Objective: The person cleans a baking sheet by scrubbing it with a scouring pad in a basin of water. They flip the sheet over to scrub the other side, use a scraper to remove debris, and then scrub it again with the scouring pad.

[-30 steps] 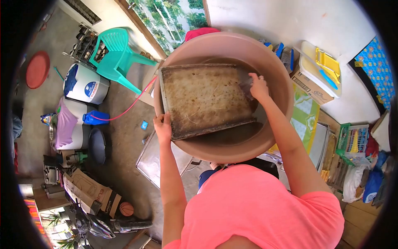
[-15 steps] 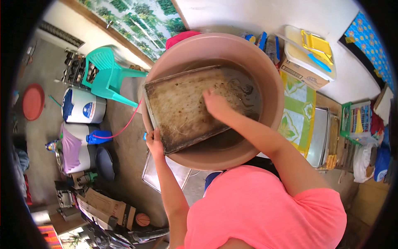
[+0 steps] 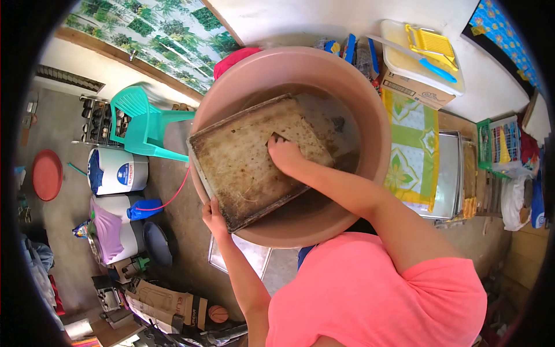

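Observation:
A wide brown plastic tub (image 3: 373,124) holds murky water. A stained rectangular baking tray (image 3: 228,156) lies tilted inside it, its left corner on the tub's rim and its right end in the water. My left hand (image 3: 214,218) is closed round the tray's lower left edge. On the tray's wet, grimy surface, my right hand (image 3: 284,155) presses a small dark scrubbing pad (image 3: 276,136) under its curled fingers. Most of the pad is hidden. Dark bits float in the water (image 3: 338,122) to the right.
A green plastic chair (image 3: 139,121) and white washing machines (image 3: 118,170) stand left. At right are a box (image 3: 416,89) with a knife (image 3: 436,69) on its lid, and metal trays (image 3: 446,173). Another tray (image 3: 248,257) leans below the tub.
My right hand has moved left and slightly down across the tray, and the dark pad now shows under its fingers. My left hand still grips the edge. The camera view has shifted slightly.

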A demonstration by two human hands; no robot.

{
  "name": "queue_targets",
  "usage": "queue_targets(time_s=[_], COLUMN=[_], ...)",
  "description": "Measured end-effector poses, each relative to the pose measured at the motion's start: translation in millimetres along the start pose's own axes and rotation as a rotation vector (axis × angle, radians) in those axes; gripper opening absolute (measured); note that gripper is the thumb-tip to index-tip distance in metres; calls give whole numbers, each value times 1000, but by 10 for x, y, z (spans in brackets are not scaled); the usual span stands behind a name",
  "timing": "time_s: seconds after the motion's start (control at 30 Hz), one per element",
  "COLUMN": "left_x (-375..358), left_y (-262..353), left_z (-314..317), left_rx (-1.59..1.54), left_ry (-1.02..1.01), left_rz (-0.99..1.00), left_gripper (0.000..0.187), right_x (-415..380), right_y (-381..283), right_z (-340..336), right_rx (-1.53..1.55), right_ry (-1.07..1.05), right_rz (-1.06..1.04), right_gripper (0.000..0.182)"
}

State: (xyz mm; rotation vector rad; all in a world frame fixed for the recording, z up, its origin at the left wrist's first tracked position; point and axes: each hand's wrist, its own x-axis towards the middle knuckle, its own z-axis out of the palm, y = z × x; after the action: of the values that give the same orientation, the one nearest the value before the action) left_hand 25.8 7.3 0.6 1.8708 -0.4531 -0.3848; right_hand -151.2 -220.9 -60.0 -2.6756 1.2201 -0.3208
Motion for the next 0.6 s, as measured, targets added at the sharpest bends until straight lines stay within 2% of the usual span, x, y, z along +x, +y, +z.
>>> queue_targets(time_s=[0.03, 0.07, 0.17, 0.2, 0.3, 0.4, 0.5, 0.53, 0.6], left_x=[-1, -6, -46, -25, 38, 42, -13, -7, 2], left_y=[14, 25, 61, 81, -69, -75, -19, -14, -42], left_z=[-2, 6, -8, -10, -25, -79, -28, -33, -23], left_rx=[15, 27, 139, 188, 35, 118, 53, 48, 32], left_ry=[-3, -3, 10, 15, -14, -25, 10, 4, -12], left_rz=[17, 35, 92, 117, 98, 48, 40, 63, 106], left_gripper=[32, 31, 31, 30, 30, 31, 30, 29, 28], right_x=[65, 165, 387, 390, 159, 256, 482, 506, 351], right_y=[31, 218, 642, 557, -7, 176, 663, 636, 215], right_z=[-17, -66, -14, -43, -77, 85, -147, -151, -101], right_rx=[-10, 116, 117, 155, -57, 37, 235, 231, 68], right_ry=[9, -27, -110, -54, 71, 121, -88, -98, 48], right_rz=[4, 93, 178, 175, -21, 41, 200, 186, -1], right_gripper=[38, 38, 36, 34, 25, 23, 25, 25, 22])
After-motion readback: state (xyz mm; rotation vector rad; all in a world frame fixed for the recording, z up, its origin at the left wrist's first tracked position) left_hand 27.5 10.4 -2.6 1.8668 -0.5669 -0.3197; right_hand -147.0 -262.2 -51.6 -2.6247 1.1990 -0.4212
